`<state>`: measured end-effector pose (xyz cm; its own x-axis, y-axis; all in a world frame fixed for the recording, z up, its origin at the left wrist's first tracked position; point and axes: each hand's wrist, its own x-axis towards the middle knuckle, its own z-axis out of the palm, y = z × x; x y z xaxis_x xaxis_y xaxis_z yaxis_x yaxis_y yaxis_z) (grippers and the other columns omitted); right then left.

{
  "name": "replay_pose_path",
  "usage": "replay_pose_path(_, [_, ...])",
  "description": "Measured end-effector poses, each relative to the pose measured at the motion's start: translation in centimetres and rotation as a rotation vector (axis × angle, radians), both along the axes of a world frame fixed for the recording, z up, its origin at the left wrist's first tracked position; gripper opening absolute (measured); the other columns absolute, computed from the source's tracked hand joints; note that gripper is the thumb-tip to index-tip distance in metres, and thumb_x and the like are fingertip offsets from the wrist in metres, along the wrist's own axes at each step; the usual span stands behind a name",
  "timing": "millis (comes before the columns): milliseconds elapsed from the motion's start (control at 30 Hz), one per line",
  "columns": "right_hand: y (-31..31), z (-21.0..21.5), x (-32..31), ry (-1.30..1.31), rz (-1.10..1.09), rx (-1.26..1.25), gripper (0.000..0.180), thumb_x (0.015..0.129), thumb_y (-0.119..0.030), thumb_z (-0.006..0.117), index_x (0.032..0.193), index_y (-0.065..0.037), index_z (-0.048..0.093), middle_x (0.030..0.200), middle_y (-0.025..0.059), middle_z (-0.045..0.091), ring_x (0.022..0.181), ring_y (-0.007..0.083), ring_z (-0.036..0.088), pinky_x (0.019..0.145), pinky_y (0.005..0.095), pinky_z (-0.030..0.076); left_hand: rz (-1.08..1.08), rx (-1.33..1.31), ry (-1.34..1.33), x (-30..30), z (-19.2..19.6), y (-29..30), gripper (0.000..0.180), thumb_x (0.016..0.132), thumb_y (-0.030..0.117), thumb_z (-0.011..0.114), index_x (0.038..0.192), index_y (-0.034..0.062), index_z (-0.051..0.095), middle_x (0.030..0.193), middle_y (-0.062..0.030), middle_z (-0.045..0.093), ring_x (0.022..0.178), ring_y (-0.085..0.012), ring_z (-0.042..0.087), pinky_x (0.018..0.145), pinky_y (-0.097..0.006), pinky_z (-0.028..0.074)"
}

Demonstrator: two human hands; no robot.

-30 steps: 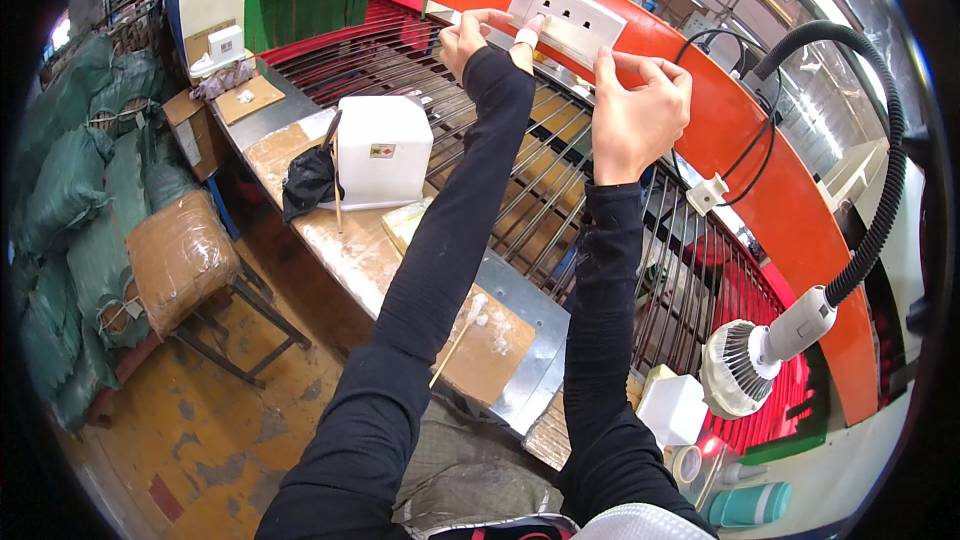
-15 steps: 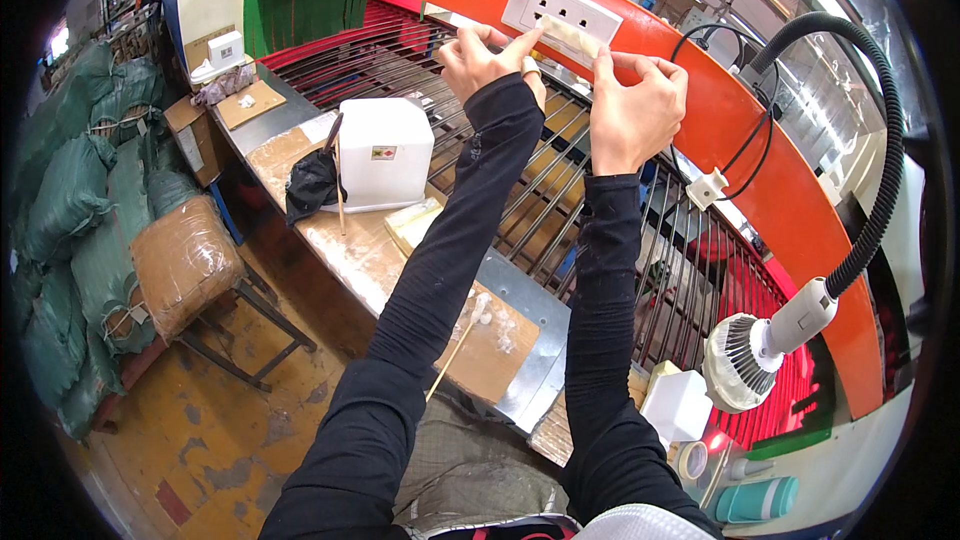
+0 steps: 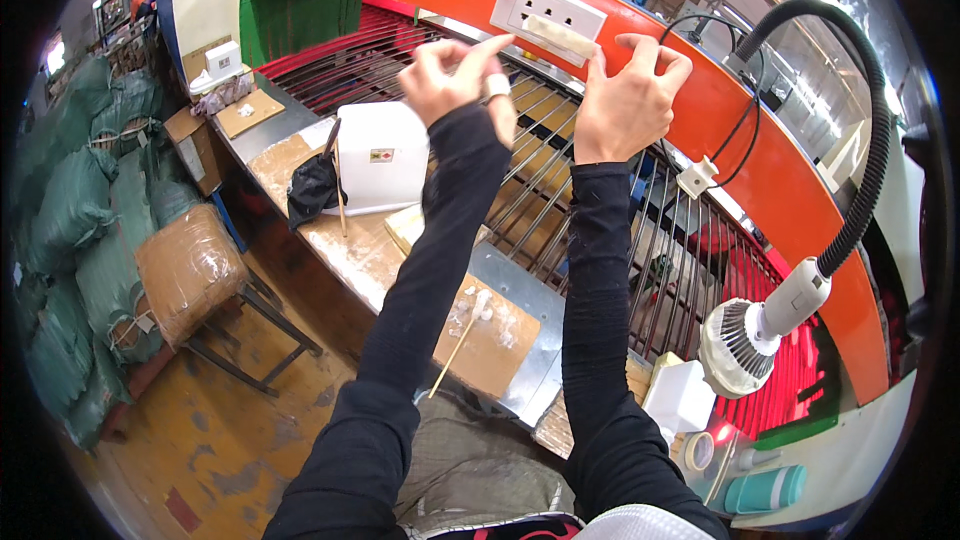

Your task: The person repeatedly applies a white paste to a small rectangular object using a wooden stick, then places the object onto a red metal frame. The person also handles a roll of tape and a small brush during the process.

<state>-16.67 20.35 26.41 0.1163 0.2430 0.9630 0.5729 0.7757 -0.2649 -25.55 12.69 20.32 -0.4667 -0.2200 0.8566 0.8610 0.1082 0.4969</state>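
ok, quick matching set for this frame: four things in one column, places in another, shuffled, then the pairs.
Things:
1. white socket plate
2. lamp head
3. white box
4. teal bottle

Places:
A. lying at the lower right, by a tape roll
B. on the bench, beside a black bag
C. on the orange curved panel, above both hands
D. at the end of a black bendy hose, right of the right arm

Pairs: 1-C, 2-D, 3-B, 4-A

Two arms come up from the bottom of the frame in long, tight black sleeves that end at the wrists. The left hand (image 3: 455,80) and right hand (image 3: 625,100) are bare. A finger of the left hand wears white tape. Grey trousers show at the bottom middle.
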Motion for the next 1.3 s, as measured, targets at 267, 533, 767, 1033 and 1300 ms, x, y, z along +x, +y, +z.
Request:
replay_pose_path(267, [-8.5,-9.8,8.0,-0.081,0.555,-0.035,0.021,0.071,0.002,0.079,0.084,-0.010,0.068,0.088,0.0057,0.057,0.072,0.0198,0.063,0.059,0.0325,0.053,-0.219,-0.127,-0.033,8.0,-8.4,-13.8,0.023,0.099,0.013,0.063,0.119,0.0065,0.071,0.113,-0.0095,0.052,0.100,-0.0180,0.057,0.083,-0.030,0.048])
replay_pose_path(533, [-10.0,-19.9,30.5,-0.377,0.221,-0.232,0.015,0.076,-0.006,0.076,0.088,-0.010,0.070,0.088,0.0015,0.064,0.054,0.0138,0.059,0.045,0.0319,0.047,-0.429,-0.448,-0.499,15.6,-21.2,-19.6,0.032,0.096,0.014,0.071,0.128,0.0082,0.069,0.101,-0.0006,0.052,0.091,-0.0109,0.052,0.079,-0.028,0.047])
replay_pose_path(767, [-7.6,-22.6,54.2,-0.365,-0.566,-0.461,0.019,0.080,-0.006,0.072,0.099,-0.009,0.071,0.099,0.0073,0.064,0.080,0.0299,0.068,0.069,0.0424,0.054,-0.634,-0.424,-0.558,20.1,-24.8,-18.6,0.024,0.098,0.008,0.066,0.121,0.0026,0.069,0.098,-0.0035,0.056,0.089,-0.0128,0.056,0.082,-0.028,0.048])
replay_pose_path(1033, [-6.3,-32.6,69.6,-0.405,-1.170,-1.088,0.016,0.089,-0.015,0.065,0.102,-0.006,0.065,0.109,0.0199,0.064,0.106,0.0416,0.063,0.085,0.0521,0.054,-0.774,-0.436,-0.505,22.7,-21.5,-16.3,0.022,0.097,0.008,0.066,0.119,0.0029,0.068,0.097,-0.0043,0.057,0.087,-0.0138,0.058,0.080,-0.028,0.049])
replay_pose_path(1300, [-4.2,-36.9,73.7,-0.440,-1.086,-1.013,0.008,0.088,-0.008,0.061,0.091,-0.001,0.063,0.095,0.0227,0.066,0.093,0.0432,0.066,0.079,0.0524,0.053,-0.753,-0.527,-0.479,27.6,-19.6,-15.3,0.026,0.090,-0.001,0.067,0.114,0.0056,0.072,0.097,-0.0073,0.062,0.082,-0.0146,0.065,0.078,-0.027,0.053])
